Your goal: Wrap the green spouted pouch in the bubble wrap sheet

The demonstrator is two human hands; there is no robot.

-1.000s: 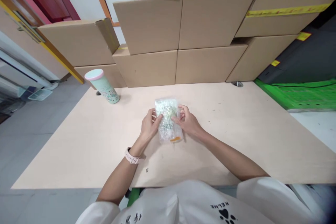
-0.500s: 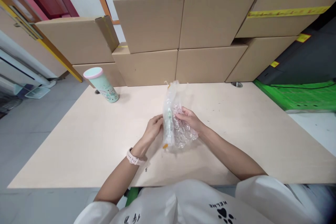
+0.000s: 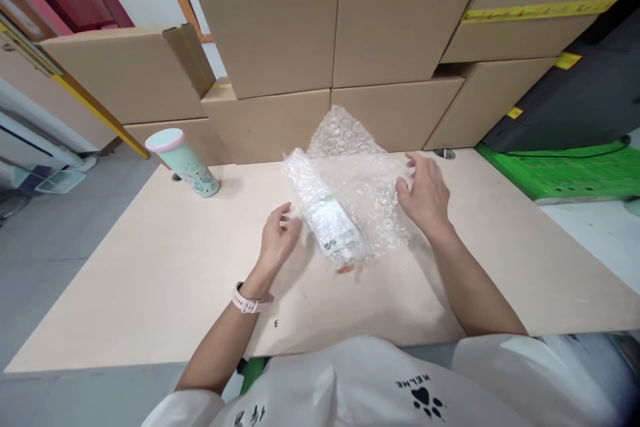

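So, packet (image 3: 336, 223) sits on the desk (image 3: 150, 280) between the hands, long axis slanting far left to near right. Bubble wrap (image 3: 373, 190) fans out off its right side. Left hand (image 3: 278, 238) is nearer, just left of packet, fingers loosely curled, parted, gripping nothing. Right hand (image 3: 427, 195) spread at the wrap's right edge; can't tell if touching.

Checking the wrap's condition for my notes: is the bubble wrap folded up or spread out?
Partly spread: a loose part of the bubble wrap extends toward the right hand, while another part covers the pale item.
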